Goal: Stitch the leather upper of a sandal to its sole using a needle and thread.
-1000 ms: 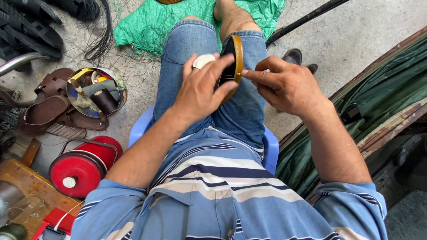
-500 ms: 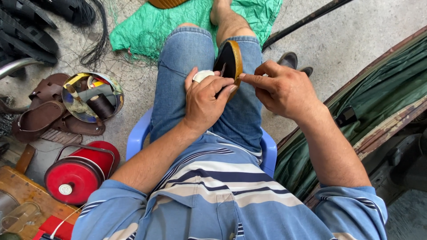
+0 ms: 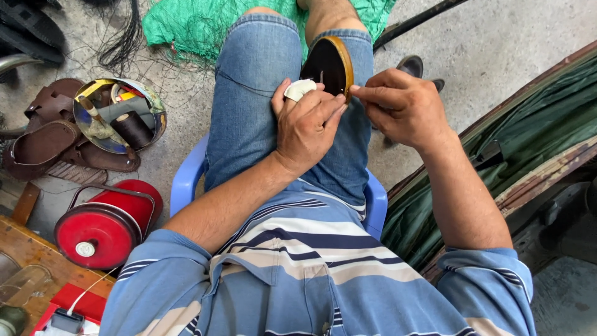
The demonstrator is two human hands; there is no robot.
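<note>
I sit on a blue plastic chair (image 3: 186, 180) in denim shorts. A black shoe sole with a tan rim (image 3: 329, 62) stands on edge on my right thigh. My left hand (image 3: 308, 124) grips its near end, with a small white lump (image 3: 300, 89) tucked under the fingers. My right hand (image 3: 401, 106) pinches the tan rim at its right side; something thin like a needle may be between the fingertips, too small to tell.
A round metal tin (image 3: 118, 115) with thread spools sits on the floor at left beside brown sandals (image 3: 43, 143). A red spool (image 3: 102, 224) lies near a wooden bench (image 3: 25, 255). Green netting (image 3: 199, 25) lies ahead, a green tarp (image 3: 535, 130) at right.
Both hands and the sole have shifted slightly forward along the thigh. The left hand has closed further over the sole's near end.
</note>
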